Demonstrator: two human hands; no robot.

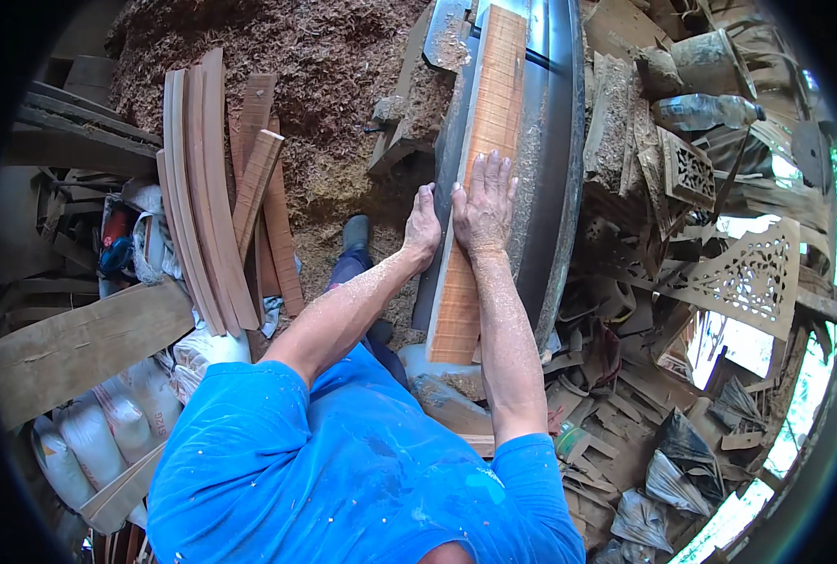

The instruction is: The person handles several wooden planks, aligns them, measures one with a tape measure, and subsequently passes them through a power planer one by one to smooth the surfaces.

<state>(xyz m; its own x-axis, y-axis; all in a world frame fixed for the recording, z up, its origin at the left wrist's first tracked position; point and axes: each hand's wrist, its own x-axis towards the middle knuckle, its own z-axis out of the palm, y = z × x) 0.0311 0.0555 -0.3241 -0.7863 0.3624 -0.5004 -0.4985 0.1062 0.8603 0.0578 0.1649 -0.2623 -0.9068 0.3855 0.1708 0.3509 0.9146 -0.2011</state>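
A long reddish-brown wooden plank lies along the dark metal bed of what looks like a planing machine. On the plank's upper face my right hand rests flat, its fingers stretched toward the far end. My left hand is against the plank's left edge with straight fingers; its palm side is hidden. Neither hand is wrapped around anything. Sawdust coats both forearms. At the far end, a metal plate sprinkled with shavings sits beside the plank.
Brown shavings are heaped beyond the machine's left side. Several long boards stand at the left, above white sacks. To the right are a plastic bottle, a carved fretwork panel and scattered wood scraps.
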